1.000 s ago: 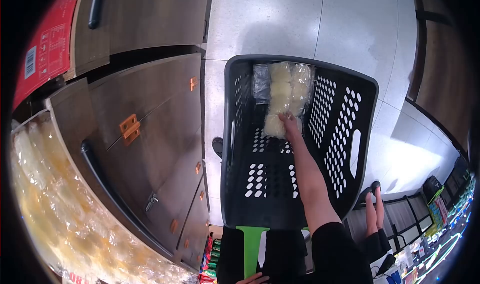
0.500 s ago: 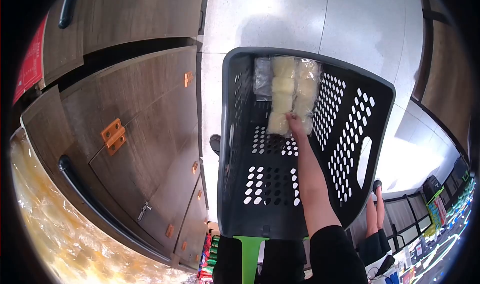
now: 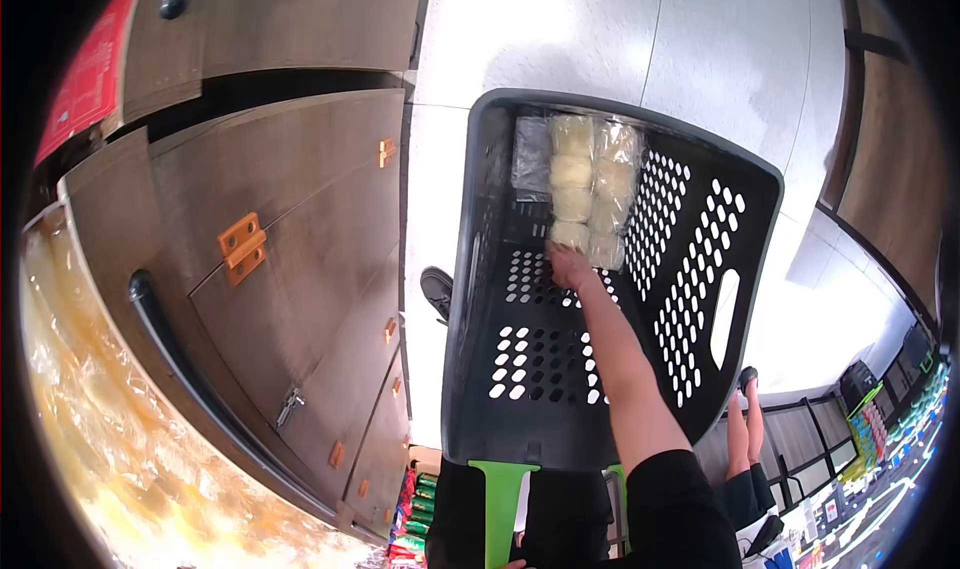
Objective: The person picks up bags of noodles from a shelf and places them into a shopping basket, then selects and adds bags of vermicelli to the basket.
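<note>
Black plastic basket (image 3: 745,269), perforated, seen from above on a pale tiled floor (image 3: 560,29). A clear packet of pale buns (image 3: 590,184) lies at its far end, with a grey packet (image 3: 530,159) just beside it. The right hand (image 3: 570,267) reaches in with its fingers curled against the near end of the bun packet; whether they pinch it cannot be told. The left hand (image 3: 516,565) shows only as a sliver by the green handle (image 3: 500,509), and its grip cannot be told. Wooden cabinet doors (image 3: 300,229) stand alongside.
</note>
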`<state>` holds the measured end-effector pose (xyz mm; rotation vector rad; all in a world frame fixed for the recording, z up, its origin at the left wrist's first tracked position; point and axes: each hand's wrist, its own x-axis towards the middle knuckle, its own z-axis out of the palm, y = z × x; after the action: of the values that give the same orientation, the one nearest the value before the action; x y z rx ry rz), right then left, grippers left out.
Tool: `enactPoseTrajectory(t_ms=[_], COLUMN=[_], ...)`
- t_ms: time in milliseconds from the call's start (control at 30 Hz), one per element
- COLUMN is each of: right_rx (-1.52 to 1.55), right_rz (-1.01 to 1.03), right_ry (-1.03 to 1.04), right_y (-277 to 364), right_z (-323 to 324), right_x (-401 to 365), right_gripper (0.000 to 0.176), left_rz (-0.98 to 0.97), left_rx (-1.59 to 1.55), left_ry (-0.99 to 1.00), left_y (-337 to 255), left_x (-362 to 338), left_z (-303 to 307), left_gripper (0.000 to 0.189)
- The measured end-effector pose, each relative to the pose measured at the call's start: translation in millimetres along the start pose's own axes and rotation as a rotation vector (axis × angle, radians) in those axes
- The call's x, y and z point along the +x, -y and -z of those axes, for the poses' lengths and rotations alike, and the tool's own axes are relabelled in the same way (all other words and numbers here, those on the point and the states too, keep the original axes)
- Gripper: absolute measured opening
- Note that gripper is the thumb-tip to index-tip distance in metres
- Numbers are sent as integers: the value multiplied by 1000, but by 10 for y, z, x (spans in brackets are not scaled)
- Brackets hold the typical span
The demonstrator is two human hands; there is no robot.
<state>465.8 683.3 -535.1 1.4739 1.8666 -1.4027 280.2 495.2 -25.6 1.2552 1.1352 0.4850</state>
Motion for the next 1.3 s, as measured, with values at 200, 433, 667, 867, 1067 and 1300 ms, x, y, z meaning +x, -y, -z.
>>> enactPoseTrajectory(t_ms=[200,433,667,867,1067,1300], right_rx=[157,105,153,413,732,596], right_rz=[-168,-93,-232,-260,-79,203], right_ry=[114,-248,-268,-427,-440,-718], right_y=[305,547,861,1230,1772,2645], right_z=[156,341,917,1154,1284,1185], right_x=[-265,-1713,-3058,-3946,-4195,-4387], right_gripper=[49,36,26,35,19,17], left_rz=[-208,-169,-321,-359,-32,173], left_rx=[205,228,385,467,-485,-566], left_ry=[-58,-99,-441,-1359,-1400,-1594], left_y=[-200,-512,-1058,-1744,-1274,-1020], left_x=[204,418,254,-283,-342,465], left_z=[165,273,1078,2649,4015,4486], left_gripper=[20,29,37,29,69,84])
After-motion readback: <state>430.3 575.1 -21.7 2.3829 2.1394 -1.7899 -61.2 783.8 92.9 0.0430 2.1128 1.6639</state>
